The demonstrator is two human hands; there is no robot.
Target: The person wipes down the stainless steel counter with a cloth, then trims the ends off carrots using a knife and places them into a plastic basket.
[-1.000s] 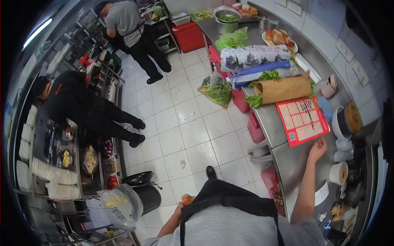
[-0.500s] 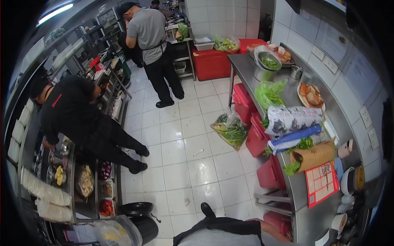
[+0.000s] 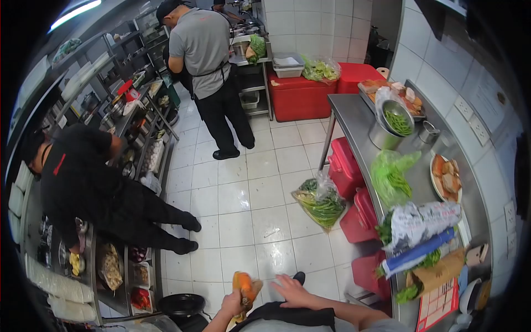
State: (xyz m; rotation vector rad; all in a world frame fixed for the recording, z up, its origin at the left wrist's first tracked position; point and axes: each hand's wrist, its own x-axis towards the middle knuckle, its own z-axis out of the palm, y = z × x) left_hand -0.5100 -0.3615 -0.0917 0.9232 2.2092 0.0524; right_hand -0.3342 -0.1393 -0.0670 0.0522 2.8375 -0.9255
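Observation:
Low in the view, my left hand (image 3: 234, 302) is wrapped around an orange-and-brown bundle (image 3: 246, 286), soft and crumpled in look; I cannot make out its exact kind. Just right of it, my right hand (image 3: 293, 291) is empty, fingers spread and stretched forward over the floor in front of my dark apron (image 3: 293, 316). Neither hand touches the steel table (image 3: 362, 124) on the right.
The table bears wrapped greens (image 3: 423, 224), a plate of meat (image 3: 446, 177) and a pot of green beans (image 3: 397, 123). Red bins (image 3: 345, 166) stand below. A vegetable bag (image 3: 321, 202) lies on the floor. Two people (image 3: 105, 182) (image 3: 207, 66) work at left and ahead. A black lid (image 3: 181, 304) is lower left.
Both my hands have come into view, the left with the orange-and-brown bundle. The table has shifted right and down in view. The person at left has moved slightly left and down.

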